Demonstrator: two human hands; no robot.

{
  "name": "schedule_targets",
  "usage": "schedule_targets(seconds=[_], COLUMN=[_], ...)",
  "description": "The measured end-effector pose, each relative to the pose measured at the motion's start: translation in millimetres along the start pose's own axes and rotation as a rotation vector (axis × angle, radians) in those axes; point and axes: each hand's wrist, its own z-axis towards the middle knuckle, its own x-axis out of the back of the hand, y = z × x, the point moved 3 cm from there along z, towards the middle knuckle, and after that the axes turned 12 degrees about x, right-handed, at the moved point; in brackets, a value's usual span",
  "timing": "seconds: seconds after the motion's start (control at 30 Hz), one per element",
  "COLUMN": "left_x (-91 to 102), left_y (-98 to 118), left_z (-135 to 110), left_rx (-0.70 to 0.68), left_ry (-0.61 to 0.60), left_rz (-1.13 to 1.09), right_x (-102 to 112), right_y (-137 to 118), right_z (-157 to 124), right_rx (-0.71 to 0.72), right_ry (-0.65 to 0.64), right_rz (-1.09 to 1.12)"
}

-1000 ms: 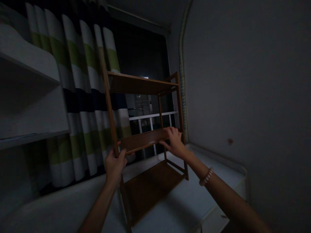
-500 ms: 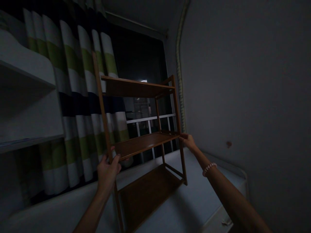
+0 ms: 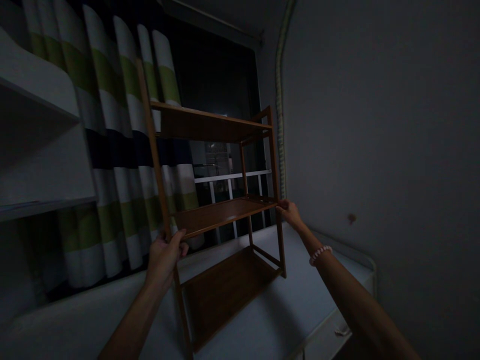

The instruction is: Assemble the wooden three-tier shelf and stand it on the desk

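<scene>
A brown wooden rack [image 3: 210,127] with three shelves stands on a white tabletop [image 3: 285,310] in a dim room. My left hand [image 3: 164,257] is wrapped round the rack's near left post, level with the middle shelf. My right hand [image 3: 289,212] grips the right post at the end of the middle shelf. A beaded bracelet [image 3: 320,253] circles my right wrist. All three shelves are bare.
Striped white, green and dark curtains [image 3: 112,150] hang behind the rack, beside a dark window with a white railing [image 3: 232,176]. White wall shelves [image 3: 37,130] jut out at the left. A plain grey wall [image 3: 375,150] closes the right side.
My right hand slid from the front of the middle shelf to the right post. The rack shifted slightly left and up in view, with my left hand staying on its post.
</scene>
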Motion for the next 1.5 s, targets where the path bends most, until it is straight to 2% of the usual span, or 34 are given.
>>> schedule_targets(seconds=[0.13, 0.23, 0.77, 1.03, 1.23, 1.37, 1.5], left_x=[2.6, 3.5, 6.1, 25.6, 54.6, 67.2, 66.9], left_y=[-4, -5, -8, -9, -8, -10, -6], left_z=[4, 6, 8, 23, 44, 54, 50], left_rx=[0.068, 0.064, 0.014, -0.015, -0.004, 0.022, 0.022], left_ry=[-0.074, -0.120, -0.144, -0.121, -0.129, -0.152, -0.144], left_rz=[0.049, 0.047, 0.034, 0.078, 0.185, 0.195, 0.152], right_x=[0, 0, 5, 4, -6, -14, -19], right_y=[-4, -7, -14, -36, -68, -78, -78], right_z=[-1, -2, -3, -14, -28, -21, -10], right_rx=[0.003, 0.008, 0.048, 0.070, 0.091, -0.011, -0.134], right_ry=[0.021, 0.040, -0.042, -0.066, -0.077, -0.142, -0.181], right_rz=[-0.039, -0.055, -0.081, -0.151, -0.282, -0.332, -0.254])
